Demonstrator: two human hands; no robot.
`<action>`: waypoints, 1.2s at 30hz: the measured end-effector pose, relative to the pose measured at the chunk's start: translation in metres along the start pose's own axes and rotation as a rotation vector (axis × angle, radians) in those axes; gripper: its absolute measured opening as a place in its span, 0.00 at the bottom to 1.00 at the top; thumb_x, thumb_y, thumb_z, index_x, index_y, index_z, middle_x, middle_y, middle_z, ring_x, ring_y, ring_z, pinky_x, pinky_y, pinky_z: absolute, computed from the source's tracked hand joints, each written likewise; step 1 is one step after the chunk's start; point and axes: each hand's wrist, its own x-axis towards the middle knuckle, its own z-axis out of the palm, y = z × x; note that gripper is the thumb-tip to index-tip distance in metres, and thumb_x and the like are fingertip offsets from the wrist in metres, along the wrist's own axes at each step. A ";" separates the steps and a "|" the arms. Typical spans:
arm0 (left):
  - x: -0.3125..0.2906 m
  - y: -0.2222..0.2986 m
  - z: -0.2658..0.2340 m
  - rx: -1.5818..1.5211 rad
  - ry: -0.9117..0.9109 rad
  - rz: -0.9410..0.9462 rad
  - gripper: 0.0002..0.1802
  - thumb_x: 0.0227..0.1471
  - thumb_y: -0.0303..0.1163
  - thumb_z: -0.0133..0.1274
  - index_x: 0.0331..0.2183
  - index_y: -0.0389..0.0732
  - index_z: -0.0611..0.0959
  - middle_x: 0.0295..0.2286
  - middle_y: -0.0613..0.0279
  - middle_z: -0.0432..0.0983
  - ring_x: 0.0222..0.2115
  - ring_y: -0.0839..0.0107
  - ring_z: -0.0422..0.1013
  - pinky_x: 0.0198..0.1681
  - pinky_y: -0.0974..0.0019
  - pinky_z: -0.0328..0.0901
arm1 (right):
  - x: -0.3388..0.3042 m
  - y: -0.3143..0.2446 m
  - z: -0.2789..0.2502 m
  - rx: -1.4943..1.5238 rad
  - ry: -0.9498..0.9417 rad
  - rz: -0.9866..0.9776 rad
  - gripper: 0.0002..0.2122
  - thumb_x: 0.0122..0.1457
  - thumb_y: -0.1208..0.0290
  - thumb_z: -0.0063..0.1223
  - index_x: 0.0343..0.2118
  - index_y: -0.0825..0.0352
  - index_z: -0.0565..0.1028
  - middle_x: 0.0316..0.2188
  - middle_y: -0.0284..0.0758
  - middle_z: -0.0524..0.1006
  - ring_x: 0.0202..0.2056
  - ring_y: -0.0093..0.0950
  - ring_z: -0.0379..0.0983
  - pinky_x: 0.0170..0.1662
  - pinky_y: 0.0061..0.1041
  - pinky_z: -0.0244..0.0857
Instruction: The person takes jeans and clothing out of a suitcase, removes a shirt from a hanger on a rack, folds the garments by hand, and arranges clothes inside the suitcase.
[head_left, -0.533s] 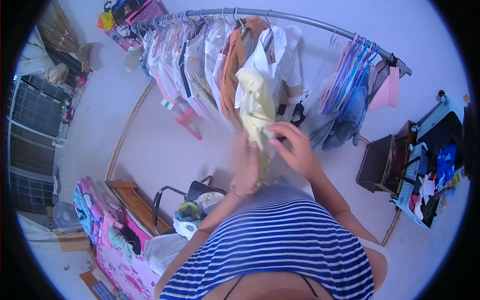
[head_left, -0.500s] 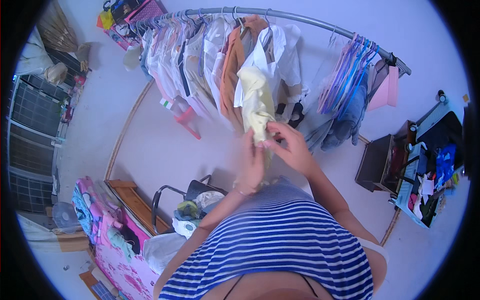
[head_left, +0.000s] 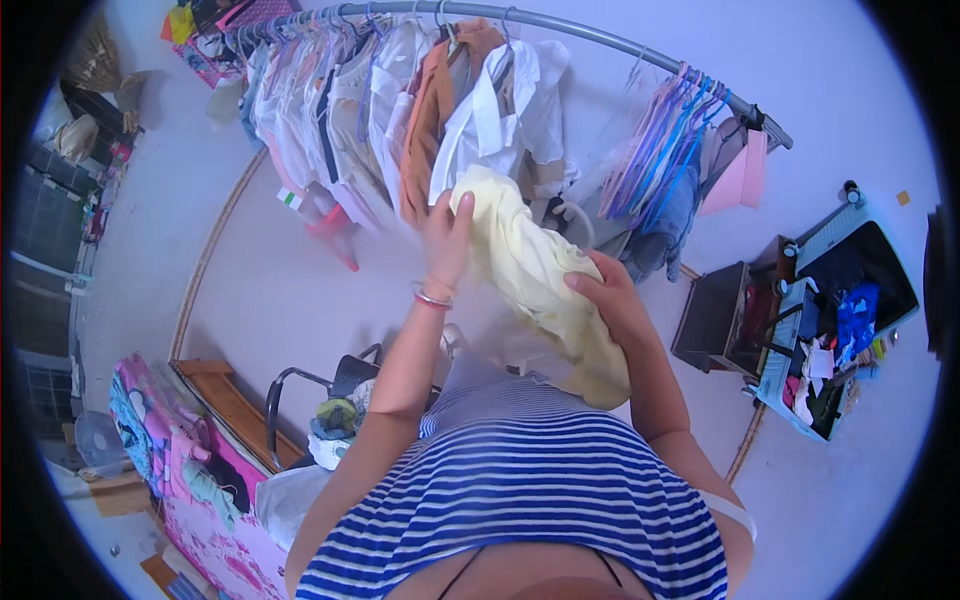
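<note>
A pale yellow garment hangs slantwise between my two hands, in front of my striped top. My left hand grips its far left end, with thumb and forefinger pointing up at the cloth's edge. Lower and to the right, my right hand pinches the other side, thumb on top of the fabric. The lower end of the cloth drapes toward my waist. Beside the garment's far edge a pale curved hook-like piece shows; whether it belongs to the garment I cannot tell.
Ahead runs a metal clothes rail with many hung clothes, including a white shirt, and a bunch of coloured hangers. At right lies an open suitcase beside a dark cabinet. A black-framed chair holding clothes stands left, near a pink bed.
My hands have moved apart, the left one outward and away from me, the right one to the right. The yellow garment, bunched upright before, is now spread slantwise between them. The view has shifted slightly.
</note>
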 end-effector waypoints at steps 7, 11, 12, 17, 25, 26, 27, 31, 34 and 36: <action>0.045 0.008 0.012 -0.916 -0.267 -0.411 0.11 0.47 0.35 0.41 0.26 0.37 0.72 0.23 0.64 0.70 0.23 0.77 0.67 0.28 0.75 0.63 | -0.022 -0.002 -0.017 0.018 0.064 0.000 0.17 0.40 0.76 0.51 0.36 0.72 0.66 0.30 0.33 0.70 0.31 0.19 0.66 0.36 0.16 0.59; 0.046 -0.045 0.050 -0.651 -0.331 -0.488 0.08 0.46 0.29 0.40 0.29 0.35 0.72 0.23 0.66 0.69 0.23 0.80 0.64 0.29 0.77 0.60 | -0.016 -0.010 0.006 0.075 0.154 -0.197 0.17 0.41 0.77 0.49 0.37 0.72 0.65 0.31 0.33 0.70 0.32 0.20 0.66 0.36 0.17 0.60; 0.044 -0.074 0.059 -0.381 -0.400 -0.328 0.11 0.46 0.29 0.41 0.32 0.33 0.70 0.24 0.66 0.69 0.23 0.80 0.63 0.29 0.77 0.59 | -0.011 -0.014 0.013 0.010 0.180 -0.234 0.17 0.41 0.77 0.49 0.38 0.72 0.64 0.32 0.33 0.70 0.32 0.20 0.66 0.35 0.17 0.60; 0.024 -0.029 0.078 -0.202 -0.484 -0.055 0.20 0.46 0.35 0.41 0.42 0.37 0.64 0.39 0.56 0.63 0.41 0.69 0.59 0.43 0.71 0.53 | 0.060 -0.025 0.011 0.057 0.403 -0.430 0.15 0.44 0.75 0.47 0.38 0.69 0.65 0.30 0.32 0.70 0.30 0.19 0.66 0.33 0.16 0.60; 0.026 -0.062 0.038 -0.371 -1.093 0.164 0.26 0.48 0.38 0.36 0.47 0.34 0.55 0.45 0.54 0.54 0.47 0.68 0.51 0.49 0.73 0.45 | 0.195 -0.053 0.006 -0.284 0.644 -0.731 0.17 0.42 0.70 0.48 0.35 0.72 0.65 0.28 0.37 0.69 0.31 0.27 0.66 0.34 0.23 0.58; 0.024 -0.072 0.032 -0.364 -1.100 0.168 0.26 0.48 0.38 0.36 0.47 0.34 0.55 0.45 0.54 0.54 0.47 0.68 0.51 0.49 0.73 0.45 | 0.214 -0.057 0.004 -0.322 0.653 -0.772 0.17 0.40 0.69 0.48 0.35 0.72 0.65 0.28 0.39 0.70 0.32 0.30 0.66 0.35 0.25 0.58; 0.023 -0.089 0.031 -0.398 -1.100 0.009 0.25 0.48 0.35 0.36 0.48 0.35 0.54 0.47 0.56 0.52 0.48 0.68 0.50 0.49 0.72 0.44 | 0.235 -0.061 0.002 -0.316 0.650 -0.778 0.17 0.40 0.69 0.48 0.35 0.72 0.65 0.28 0.39 0.70 0.32 0.30 0.66 0.35 0.25 0.58; 0.032 -0.086 0.030 -0.306 -1.067 -0.016 0.27 0.47 0.38 0.38 0.47 0.35 0.55 0.44 0.53 0.56 0.45 0.66 0.54 0.47 0.70 0.47 | 0.298 -0.048 -0.021 -0.458 0.805 -0.704 0.17 0.40 0.68 0.48 0.33 0.73 0.65 0.29 0.47 0.68 0.34 0.40 0.65 0.37 0.31 0.57; 0.037 -0.091 0.033 -0.042 -1.033 0.024 0.21 0.45 0.33 0.38 0.43 0.35 0.61 0.34 0.52 0.64 0.36 0.66 0.61 0.39 0.69 0.55 | 0.316 -0.024 -0.014 -0.691 0.933 -0.553 0.18 0.40 0.68 0.47 0.34 0.74 0.63 0.30 0.49 0.68 0.35 0.43 0.63 0.38 0.34 0.56; 0.037 -0.109 0.036 0.158 -1.014 -0.001 0.17 0.44 0.25 0.37 0.40 0.36 0.65 0.25 0.54 0.69 0.28 0.67 0.67 0.32 0.68 0.61 | 0.316 -0.007 0.000 -0.722 0.975 -0.533 0.19 0.41 0.66 0.47 0.35 0.74 0.62 0.30 0.49 0.67 0.35 0.43 0.63 0.38 0.35 0.55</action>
